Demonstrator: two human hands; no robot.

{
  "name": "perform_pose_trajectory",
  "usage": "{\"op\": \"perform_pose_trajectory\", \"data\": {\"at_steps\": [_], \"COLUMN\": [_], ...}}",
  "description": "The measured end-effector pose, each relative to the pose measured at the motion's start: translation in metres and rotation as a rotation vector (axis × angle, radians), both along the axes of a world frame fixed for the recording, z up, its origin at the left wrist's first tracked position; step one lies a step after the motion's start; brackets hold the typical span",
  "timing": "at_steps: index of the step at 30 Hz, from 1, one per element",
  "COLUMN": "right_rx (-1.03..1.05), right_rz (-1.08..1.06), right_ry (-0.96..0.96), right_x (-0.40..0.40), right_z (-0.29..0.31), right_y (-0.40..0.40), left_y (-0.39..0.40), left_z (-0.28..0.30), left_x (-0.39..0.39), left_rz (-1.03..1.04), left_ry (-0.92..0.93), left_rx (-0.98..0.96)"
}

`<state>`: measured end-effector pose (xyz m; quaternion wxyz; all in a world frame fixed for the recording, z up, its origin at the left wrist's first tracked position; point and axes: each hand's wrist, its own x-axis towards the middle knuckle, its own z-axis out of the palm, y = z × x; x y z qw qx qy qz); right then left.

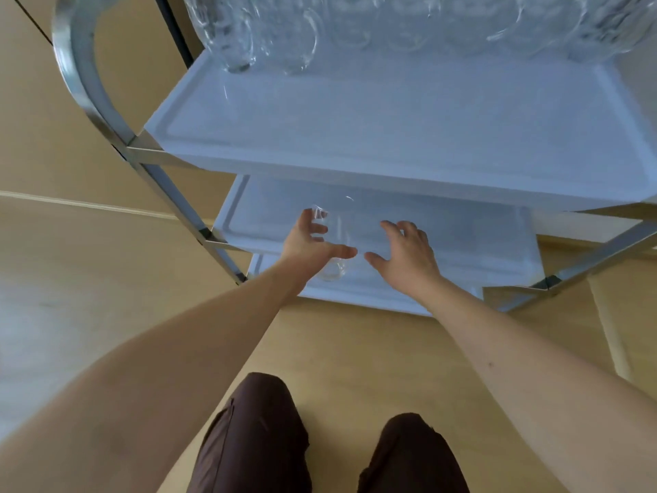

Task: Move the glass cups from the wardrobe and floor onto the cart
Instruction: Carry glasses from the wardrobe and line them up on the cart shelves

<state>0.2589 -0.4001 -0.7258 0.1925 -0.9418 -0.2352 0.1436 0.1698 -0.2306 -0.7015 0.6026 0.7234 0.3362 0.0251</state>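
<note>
While the left hand [313, 243] curls loose fingers [318, 228] round a cup [336, 257] over the cart's [391, 137] middle shelf [462, 229], probably setting it down, the right hand [409, 256] hovers spread and empty at 3 o'clock, likely steadying; more cups [270, 33] crowd the top shelf at 12

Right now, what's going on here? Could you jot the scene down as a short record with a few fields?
Setting: white three-shelf cart with a metal frame, on a wooden floor
Top shelf: a crowd of glass cups at the back
Middle shelf: one glass cup
Left hand: fingers curled round that cup
Right hand: spread open beside the cup, holding nothing
Person: crouched before the cart, dark trousers
</note>
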Motion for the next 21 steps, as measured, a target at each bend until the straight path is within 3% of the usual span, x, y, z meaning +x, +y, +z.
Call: {"op": "perform_pose_trajectory", "data": {"at_steps": [16, 21], "right_rx": [0.147, 0.333], "right_rz": [-0.061, -0.067], "right_ry": [-0.275, -0.307], "right_x": [0.077, 0.085], "right_z": [-0.078, -0.087], "right_y": [0.032, 0.038], "left_y": [0.029, 0.035], "left_z": [-0.078, -0.09], "left_x": [0.081, 0.097], "left_rz": [0.007, 0.019], "left_ry": [-0.386, -0.471], "left_rx": [0.105, 0.074]}}
